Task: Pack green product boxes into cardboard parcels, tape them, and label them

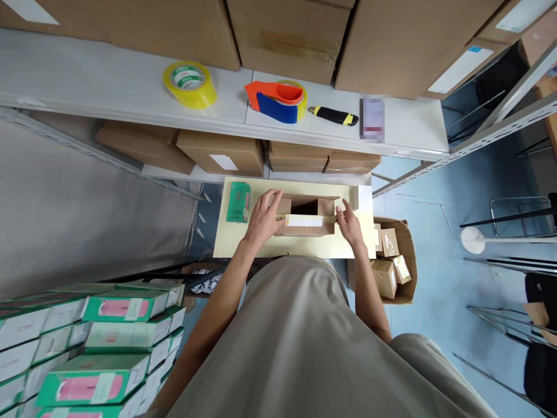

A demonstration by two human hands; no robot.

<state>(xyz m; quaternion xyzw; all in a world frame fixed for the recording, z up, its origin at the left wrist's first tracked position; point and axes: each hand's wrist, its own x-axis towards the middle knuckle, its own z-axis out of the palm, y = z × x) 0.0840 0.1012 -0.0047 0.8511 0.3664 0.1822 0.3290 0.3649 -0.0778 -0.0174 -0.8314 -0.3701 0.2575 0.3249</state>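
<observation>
A small brown cardboard box (304, 216) lies on a pale yellow work table (243, 247), its flaps partly open and a white label with a strip of clear tape across its middle. My left hand (262, 219) rests with fingers spread flat on the box's left end. At the box's right end my right hand (348, 222) pinches the flap or the tape. A green carton (238, 202) lies on the table just left of my left hand.
The shelf above carries a yellow tape roll (190, 84), an orange-and-blue tape dispenser (276, 100), a black-and-yellow utility knife (333, 115) and big cartons. An open carton of small boxes (394, 261) stands on the floor at right. Stacked green-and-pink cartons (100, 342) fill the lower left.
</observation>
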